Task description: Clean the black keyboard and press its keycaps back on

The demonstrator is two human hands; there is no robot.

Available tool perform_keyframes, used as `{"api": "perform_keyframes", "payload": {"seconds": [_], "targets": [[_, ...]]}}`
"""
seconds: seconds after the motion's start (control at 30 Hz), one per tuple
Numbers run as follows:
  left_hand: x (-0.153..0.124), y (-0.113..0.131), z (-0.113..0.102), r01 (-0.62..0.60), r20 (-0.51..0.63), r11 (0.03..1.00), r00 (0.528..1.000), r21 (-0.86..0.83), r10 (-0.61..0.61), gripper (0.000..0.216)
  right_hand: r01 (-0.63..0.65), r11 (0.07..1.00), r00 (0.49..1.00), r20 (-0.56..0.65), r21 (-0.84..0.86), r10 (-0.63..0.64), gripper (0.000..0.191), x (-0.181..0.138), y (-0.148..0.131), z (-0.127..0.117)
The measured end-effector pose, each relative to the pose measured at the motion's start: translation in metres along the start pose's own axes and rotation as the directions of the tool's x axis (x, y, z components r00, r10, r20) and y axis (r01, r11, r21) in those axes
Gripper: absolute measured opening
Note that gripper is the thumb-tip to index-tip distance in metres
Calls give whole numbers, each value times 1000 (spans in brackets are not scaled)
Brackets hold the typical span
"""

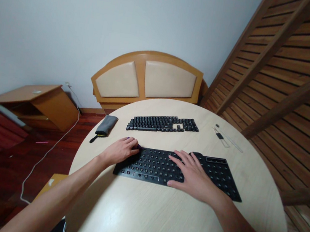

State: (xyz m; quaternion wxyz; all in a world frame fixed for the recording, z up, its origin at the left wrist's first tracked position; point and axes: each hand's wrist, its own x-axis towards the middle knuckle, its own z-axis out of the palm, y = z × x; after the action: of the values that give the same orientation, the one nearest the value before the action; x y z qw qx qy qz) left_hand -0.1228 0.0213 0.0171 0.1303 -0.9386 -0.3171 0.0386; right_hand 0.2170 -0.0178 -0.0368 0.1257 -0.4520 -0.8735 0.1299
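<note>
A black keyboard base (150, 165) without keycaps lies flat on the round table, its switches showing in rows. At its upper left corner is my left hand (122, 150), fingers curled and closed. Small bits of something dark and purplish show by those fingers, too small to name. My right hand (190, 172) rests on the middle-right of the keyboard base with its fingers spread, holding nothing. Beyond both hands, black keycaps (154, 123) are laid out in keyboard order, with a gap near their right part.
A grey pouch (106, 125) lies at the table's left. A wire keycap puller (221, 137) and a thin pale stick (233, 141) lie at the right. Behind the pale round table (158, 216) stands a wooden headboard (149, 76). A white cable (52, 147) crosses the floor.
</note>
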Motion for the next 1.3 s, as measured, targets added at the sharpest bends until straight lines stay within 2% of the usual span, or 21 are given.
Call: {"api": "perform_keyframes", "payload": {"seconds": [0.1,0.23,0.37,0.43,0.67,0.9,1.03,1.2,1.3], "targets": [[1,2,3,33,-18,994,999,-106,-35,25,-3,1000,1000,-3,12,3,83,0,-1,-1],[1,12,13,204,-61,930,971,-306,-233,29,-13,1000,1000,7,11,13,84,0,-3,-3],[-1,15,21,210,-91,886,958,-413,-270,32,-13,1000,1000,8,5,12,84,1,-3,-3],[-2,14,21,181,-106,900,965,-397,-240,31,-7,1000,1000,-2,7,7,83,0,-2,-2],[-1,15,19,60,-134,986,988,-153,-80,25,-3,1000,1000,-2,12,3,84,-1,0,-1],[-4,21,14,35,-99,997,994,-71,-42,20,-14,1000,1000,4,5,14,83,0,-3,-5],[-6,27,11,56,-101,991,992,-124,-69,21,-20,1000,1000,4,9,20,83,0,-4,-6],[-5,38,14,207,-114,915,959,-347,-260,27,-14,1000,1000,6,9,14,84,0,-3,-4],[-3,40,18,228,-107,876,948,-425,-298,29,-3,1000,1000,1,11,3,83,0,-1,-4]]}}
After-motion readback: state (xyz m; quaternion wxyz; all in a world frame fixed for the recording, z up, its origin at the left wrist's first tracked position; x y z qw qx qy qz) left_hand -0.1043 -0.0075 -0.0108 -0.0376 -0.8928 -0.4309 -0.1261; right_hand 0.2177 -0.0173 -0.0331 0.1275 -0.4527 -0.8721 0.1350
